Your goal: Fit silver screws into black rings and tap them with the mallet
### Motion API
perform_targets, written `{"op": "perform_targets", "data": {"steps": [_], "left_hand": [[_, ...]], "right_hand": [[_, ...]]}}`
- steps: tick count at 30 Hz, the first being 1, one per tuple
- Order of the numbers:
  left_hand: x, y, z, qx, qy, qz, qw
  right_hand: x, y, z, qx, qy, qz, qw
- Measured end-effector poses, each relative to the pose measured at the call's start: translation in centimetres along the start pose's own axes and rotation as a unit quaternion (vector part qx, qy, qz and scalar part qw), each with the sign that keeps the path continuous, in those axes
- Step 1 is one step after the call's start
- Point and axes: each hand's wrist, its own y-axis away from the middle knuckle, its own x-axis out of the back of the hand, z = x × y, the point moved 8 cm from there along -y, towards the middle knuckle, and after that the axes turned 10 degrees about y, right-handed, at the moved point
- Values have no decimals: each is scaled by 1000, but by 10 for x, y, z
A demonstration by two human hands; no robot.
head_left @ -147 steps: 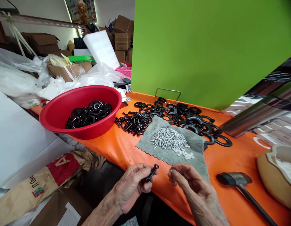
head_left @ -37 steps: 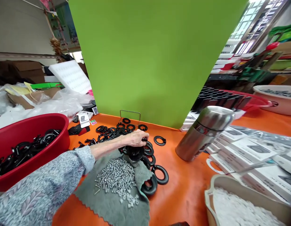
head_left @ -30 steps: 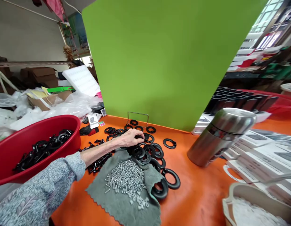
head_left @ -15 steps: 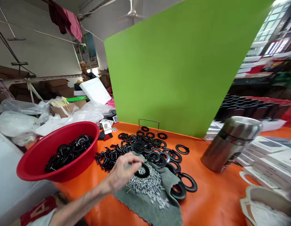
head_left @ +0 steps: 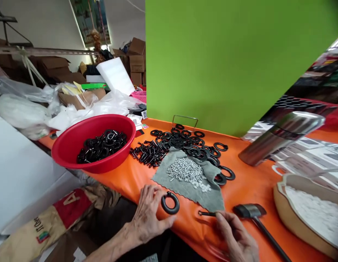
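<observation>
My left hand (head_left: 151, 214) is at the table's front edge, thumb spread away from the fingers. Its fingertips are beside a black ring (head_left: 170, 203) that lies on the orange table (head_left: 130, 174). Lower right, my right hand (head_left: 236, 233) pinches a small black rod (head_left: 207, 213) between thumb and fingers, its tip pointing left. Behind both hands, a grey-green cloth (head_left: 177, 185) bears a heap of small silver pins (head_left: 185, 170). Black rings (head_left: 185, 142) and small black parts (head_left: 149, 153) are piled behind and left of the cloth.
A red basin (head_left: 73, 138) with black parts stands at the left. To the right are a hammer (head_left: 251, 211), a tan bowl (head_left: 289, 214) of white pieces, a steel flask (head_left: 280, 136) and white boxes (head_left: 313, 156). A green panel (head_left: 226, 65) rises behind the table.
The view has turned downward. My left hand has come from above the silver pins to the table's front edge, and the black ring has moved there too. My right hand with the rod has come into view.
</observation>
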Motion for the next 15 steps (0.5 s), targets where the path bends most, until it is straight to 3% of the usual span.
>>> {"op": "perform_targets", "data": {"steps": [2, 4, 8, 11, 15], "left_hand": [[-5, 0, -10, 74, -11, 8, 997], [-16, -1, -14, 109, -9, -11, 994], [-35, -6, -1, 74, 28, -75, 994], [-37, -7, 0, 97, 24, -75, 992], [-44, -7, 6, 75, 50, -110, 990]], "right_hand": [[-1, 2, -3, 4, -1, -5, 1000], [-1, 3, -6, 10, -2, -8, 1000], [-1, 3, -14, 17, -3, -23, 1000], [6, 5, -22, 9, -5, -16, 1000], [17, 14, -34, -3, 9, -21, 1000]]}}
